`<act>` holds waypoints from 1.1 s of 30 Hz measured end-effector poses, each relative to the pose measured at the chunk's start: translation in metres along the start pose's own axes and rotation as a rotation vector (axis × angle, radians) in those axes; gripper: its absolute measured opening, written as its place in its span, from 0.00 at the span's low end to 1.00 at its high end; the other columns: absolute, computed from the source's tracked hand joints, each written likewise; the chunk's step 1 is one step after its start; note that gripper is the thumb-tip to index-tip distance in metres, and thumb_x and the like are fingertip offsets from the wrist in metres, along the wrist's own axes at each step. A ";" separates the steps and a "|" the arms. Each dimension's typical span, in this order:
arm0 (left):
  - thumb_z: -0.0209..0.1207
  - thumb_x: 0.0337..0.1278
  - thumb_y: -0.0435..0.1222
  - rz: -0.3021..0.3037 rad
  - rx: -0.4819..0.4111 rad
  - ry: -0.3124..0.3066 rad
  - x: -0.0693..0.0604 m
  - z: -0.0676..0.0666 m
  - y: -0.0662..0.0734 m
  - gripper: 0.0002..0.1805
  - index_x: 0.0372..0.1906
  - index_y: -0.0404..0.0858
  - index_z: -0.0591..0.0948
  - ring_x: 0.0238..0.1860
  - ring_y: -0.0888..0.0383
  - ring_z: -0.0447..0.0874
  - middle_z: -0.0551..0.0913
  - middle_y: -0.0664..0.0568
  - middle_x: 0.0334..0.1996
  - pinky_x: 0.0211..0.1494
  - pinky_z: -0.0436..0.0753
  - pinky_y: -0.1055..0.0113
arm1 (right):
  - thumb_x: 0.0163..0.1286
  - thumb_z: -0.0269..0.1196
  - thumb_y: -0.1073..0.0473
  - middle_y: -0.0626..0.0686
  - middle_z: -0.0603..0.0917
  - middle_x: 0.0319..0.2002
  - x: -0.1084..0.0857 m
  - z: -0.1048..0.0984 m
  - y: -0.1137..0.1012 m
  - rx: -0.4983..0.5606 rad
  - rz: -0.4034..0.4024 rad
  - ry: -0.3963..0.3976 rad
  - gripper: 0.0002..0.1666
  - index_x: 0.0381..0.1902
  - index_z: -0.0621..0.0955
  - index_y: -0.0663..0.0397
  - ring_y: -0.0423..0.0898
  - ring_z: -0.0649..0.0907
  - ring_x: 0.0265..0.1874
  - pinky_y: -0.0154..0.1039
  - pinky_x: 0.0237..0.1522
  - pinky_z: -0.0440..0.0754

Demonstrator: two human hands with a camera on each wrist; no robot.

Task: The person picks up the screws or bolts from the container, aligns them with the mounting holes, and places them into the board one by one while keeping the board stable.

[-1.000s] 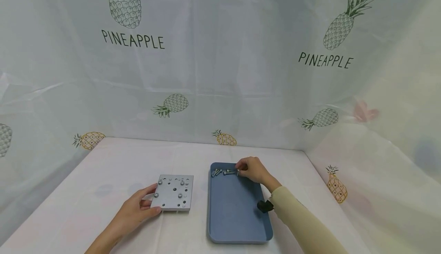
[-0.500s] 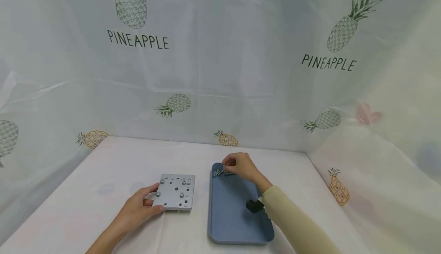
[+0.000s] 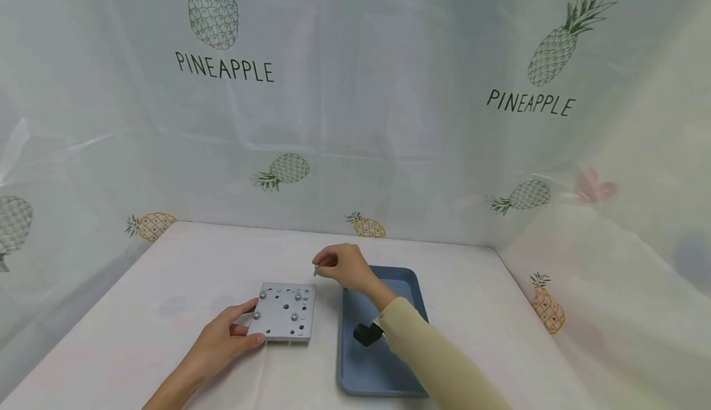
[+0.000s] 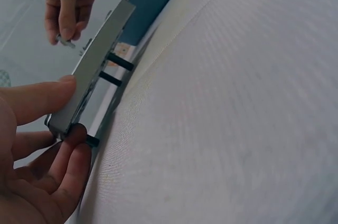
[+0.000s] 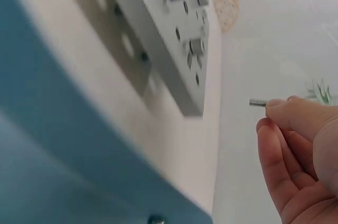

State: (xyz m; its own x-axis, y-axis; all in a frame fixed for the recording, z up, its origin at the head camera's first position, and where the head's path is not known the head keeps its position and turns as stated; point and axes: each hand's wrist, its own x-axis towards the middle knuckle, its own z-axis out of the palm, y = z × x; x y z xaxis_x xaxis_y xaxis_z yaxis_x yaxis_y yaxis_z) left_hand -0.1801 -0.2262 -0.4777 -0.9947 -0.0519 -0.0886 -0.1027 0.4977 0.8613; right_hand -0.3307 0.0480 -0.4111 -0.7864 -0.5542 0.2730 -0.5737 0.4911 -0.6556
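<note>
A square silver metal plate with holes (image 3: 278, 323) is gripped at its left side by my left hand (image 3: 222, 339), the thumb on its near corner. Several cap screws (image 3: 295, 317) sit in its holes, and in the left wrist view dark shanks (image 4: 120, 61) stick out beneath it. Just beyond the plate's far right corner, above the table, my right hand (image 3: 347, 268) pinches one loose screw (image 3: 315, 270) between thumb and fingertips. The right wrist view shows the threaded end of that screw (image 5: 257, 103) poking out from the fingertips.
A blue tray (image 3: 353, 373) stands right of the plate, partly under my right forearm. One screw (image 5: 157, 218) shows at its edge in the right wrist view. A white cloth covers the table (image 3: 222, 255), and a pineapple-print curtain (image 3: 389, 120) hangs behind.
My right hand has moved left, out from over the tray's far end, carrying the pinched screw toward the plate. My left hand keeps its hold on the plate.
</note>
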 end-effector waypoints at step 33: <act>0.79 0.54 0.47 0.026 -0.015 0.007 0.000 0.002 -0.005 0.48 0.79 0.43 0.72 0.49 0.59 0.84 0.80 0.47 0.64 0.45 0.79 0.67 | 0.71 0.73 0.63 0.45 0.91 0.37 0.033 0.074 -0.031 -0.019 -0.059 -0.104 0.08 0.47 0.91 0.50 0.27 0.81 0.32 0.24 0.40 0.79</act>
State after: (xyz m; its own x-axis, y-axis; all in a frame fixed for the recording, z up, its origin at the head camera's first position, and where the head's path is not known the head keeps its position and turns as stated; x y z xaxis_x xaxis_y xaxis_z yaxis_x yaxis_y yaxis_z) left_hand -0.1793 -0.2268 -0.4830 -0.9970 -0.0454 -0.0630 -0.0772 0.4863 0.8704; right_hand -0.3214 -0.0355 -0.4339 -0.7235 -0.6490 0.2352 -0.6231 0.4674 -0.6271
